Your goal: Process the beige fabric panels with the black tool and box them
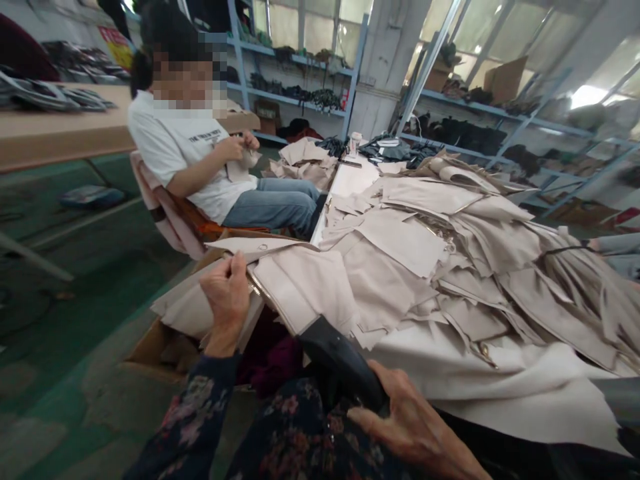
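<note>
My left hand (227, 297) is closed in a pinch at the edge of a beige leather-like panel (305, 283) with a gold-toothed zipper (263, 290) along its side. The panel lies over the table's near left corner. In my right hand (405, 417) is a black handheld tool (345, 363) with a broad, flat head, much like a hair dryer; its exact kind is unclear. The tool's head is at the panel's lower edge; whether they touch I cannot tell. More beige panels (187, 310) hang below my left hand, over a cardboard box (150, 347).
Heaps of beige cut pieces (480, 227) cover much of the white table (420, 357). Across its left edge a co-worker (200, 147) sits on a chair, handling a beige piece (240, 167). Blue shelves (295, 97) line the wall. Dark purple cloth (277, 367) lies below the table corner.
</note>
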`<state>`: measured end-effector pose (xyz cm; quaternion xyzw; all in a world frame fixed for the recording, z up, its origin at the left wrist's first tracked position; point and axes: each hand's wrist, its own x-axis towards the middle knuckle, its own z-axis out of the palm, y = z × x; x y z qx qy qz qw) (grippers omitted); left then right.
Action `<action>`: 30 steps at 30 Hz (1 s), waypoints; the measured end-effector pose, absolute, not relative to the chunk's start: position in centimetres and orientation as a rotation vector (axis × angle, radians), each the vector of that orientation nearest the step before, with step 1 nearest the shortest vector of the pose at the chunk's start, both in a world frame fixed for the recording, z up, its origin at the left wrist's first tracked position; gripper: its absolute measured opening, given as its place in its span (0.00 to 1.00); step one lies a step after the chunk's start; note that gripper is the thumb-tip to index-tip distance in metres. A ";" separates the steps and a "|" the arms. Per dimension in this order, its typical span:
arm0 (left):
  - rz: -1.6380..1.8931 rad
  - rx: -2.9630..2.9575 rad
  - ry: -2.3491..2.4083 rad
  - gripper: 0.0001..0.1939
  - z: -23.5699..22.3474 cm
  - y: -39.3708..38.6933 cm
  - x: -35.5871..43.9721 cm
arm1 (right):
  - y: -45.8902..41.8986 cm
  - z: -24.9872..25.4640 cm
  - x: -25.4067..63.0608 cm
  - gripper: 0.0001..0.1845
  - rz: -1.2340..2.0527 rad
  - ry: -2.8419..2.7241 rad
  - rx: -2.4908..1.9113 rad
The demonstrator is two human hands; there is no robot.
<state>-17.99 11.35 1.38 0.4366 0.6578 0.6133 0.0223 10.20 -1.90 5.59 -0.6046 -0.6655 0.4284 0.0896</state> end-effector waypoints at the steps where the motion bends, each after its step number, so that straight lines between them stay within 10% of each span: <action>1: 1.880 1.420 2.006 0.24 2.0 11.5 -17.1 | -1.8 5.7 10.8 0.16 1.257 -1.957 -1.810; 30: 1.224 2.393 1.201 0.15 6.2 23.3 5.6 | -3.1 6.8 19.5 0.11 0.873 -1.405 -1.951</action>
